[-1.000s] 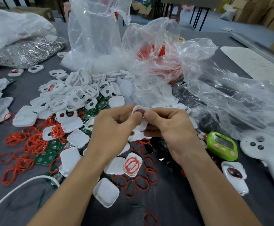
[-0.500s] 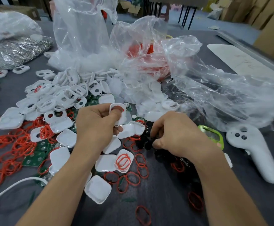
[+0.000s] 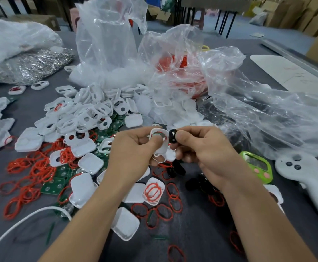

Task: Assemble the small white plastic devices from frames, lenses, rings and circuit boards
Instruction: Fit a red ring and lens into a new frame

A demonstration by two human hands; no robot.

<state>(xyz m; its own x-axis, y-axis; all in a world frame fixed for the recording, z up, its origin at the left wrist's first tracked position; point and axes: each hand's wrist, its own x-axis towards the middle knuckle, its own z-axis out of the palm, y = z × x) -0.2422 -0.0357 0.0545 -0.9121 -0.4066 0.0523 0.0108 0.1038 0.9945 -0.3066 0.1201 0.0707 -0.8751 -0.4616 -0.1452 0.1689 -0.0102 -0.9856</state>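
1. Left hand (image 3: 133, 154): the fingers are curled and pinch a white frame (image 3: 160, 146) between thumb and fingertips, above the middle of the table (image 3: 201, 233). The frame's open face is turned toward the camera, and red and green show inside it.
2. Right hand (image 3: 207, 154): thumb and forefinger pinch a black lens (image 3: 172, 136). The lens sits just beside the right rim of the frame. Whether the two parts touch cannot be told.
3. Loose frames (image 3: 90, 114): heaped left of the table's middle, beyond the left hand.
4. Red rings (image 3: 31, 171): scattered toward the left edge. More lie below both wrists.
5. Circuit boards (image 3: 54, 186): green, lying flat among the red rings.
6. White covers (image 3: 125, 224): several lie around the left forearm. One cover beside the left wrist has red rings in it.
7. Spare lenses (image 3: 201, 184): black, grouped on the table under the right wrist.
8. Plastic bags (image 3: 107, 44): clear, along the far side and spreading toward the right edge.
9. Green timer (image 3: 258, 167) and white controller (image 3: 309, 182): side by side near the right edge.
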